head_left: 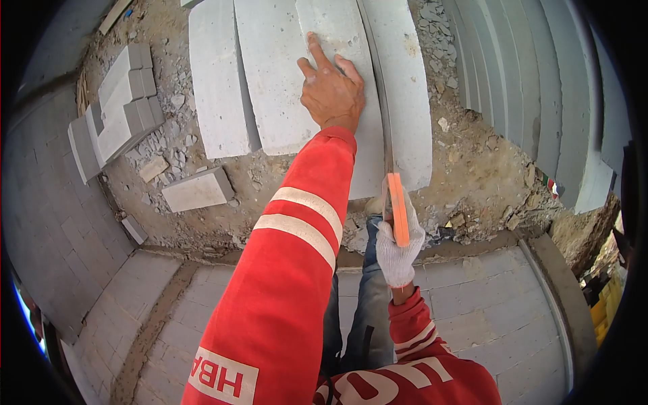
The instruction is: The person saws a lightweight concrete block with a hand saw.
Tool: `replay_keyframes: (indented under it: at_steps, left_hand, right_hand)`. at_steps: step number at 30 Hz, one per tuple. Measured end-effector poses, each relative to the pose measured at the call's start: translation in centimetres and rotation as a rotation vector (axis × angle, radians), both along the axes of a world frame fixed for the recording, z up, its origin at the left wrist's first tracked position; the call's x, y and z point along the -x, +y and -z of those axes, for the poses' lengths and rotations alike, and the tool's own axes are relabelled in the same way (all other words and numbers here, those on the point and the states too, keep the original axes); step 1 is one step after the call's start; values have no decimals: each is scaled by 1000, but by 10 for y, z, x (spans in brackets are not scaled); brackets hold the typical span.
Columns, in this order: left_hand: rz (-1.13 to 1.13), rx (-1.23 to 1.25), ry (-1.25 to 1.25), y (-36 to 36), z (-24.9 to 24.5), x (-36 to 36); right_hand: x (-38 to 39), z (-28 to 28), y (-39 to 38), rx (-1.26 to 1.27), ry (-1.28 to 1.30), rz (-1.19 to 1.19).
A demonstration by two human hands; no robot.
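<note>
My bare left hand (334, 94) lies on the top of a pale grey concrete block (320, 20), fingers spread and the index finger stretched forward. My right hand (399, 253), in a white knitted glove, is wrapped round the orange-edged handle of a handsaw (399, 209). The saw's narrow blade shows almost edge-on beyond the handle, along the dark line between the block under my left hand and the right-hand block (405, 88). How deep the blade sits cannot be made out. Another long block (217, 81) lies at the left of this row.
Smaller cut blocks (125, 101) are stacked at left, with a loose block piece (198, 190) on the rubble-strewn dirt. Tall grey blocks (526, 74) stand at right. Block walls (493, 304) with mortar joints run close in front of my body and at left.
</note>
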State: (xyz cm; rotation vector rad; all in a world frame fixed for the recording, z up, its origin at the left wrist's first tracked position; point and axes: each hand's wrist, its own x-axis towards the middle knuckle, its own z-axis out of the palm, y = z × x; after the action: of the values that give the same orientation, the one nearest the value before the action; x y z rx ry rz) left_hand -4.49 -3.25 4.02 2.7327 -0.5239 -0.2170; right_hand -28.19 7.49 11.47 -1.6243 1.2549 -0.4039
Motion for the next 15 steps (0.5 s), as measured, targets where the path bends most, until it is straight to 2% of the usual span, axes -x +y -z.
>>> replay_keyframes:
  at_steps: [5,7,8,9,11,15]
  left_hand:
    - [19,20,3,1,-3,-4]
    - [38,52,-8,4,-5,0]
    - [33,54,13,2,-5,-2]
    - [24,48,38,3,-3,-2]
    - [21,47,1,3,1,-2]
    - [20,26,-25,2,0,-1]
  right_hand:
    - [-11,5,-19,88,-106,-15]
    - [-1,-6,-17,-48,-88,-70]
    - [6,-20,-3,-125,9,-11]
    - [24,-20,15,-24,28,-20]
    - [49,-29,32,-23,29,-55]
    - [0,-17,-44,57,-3,-146]
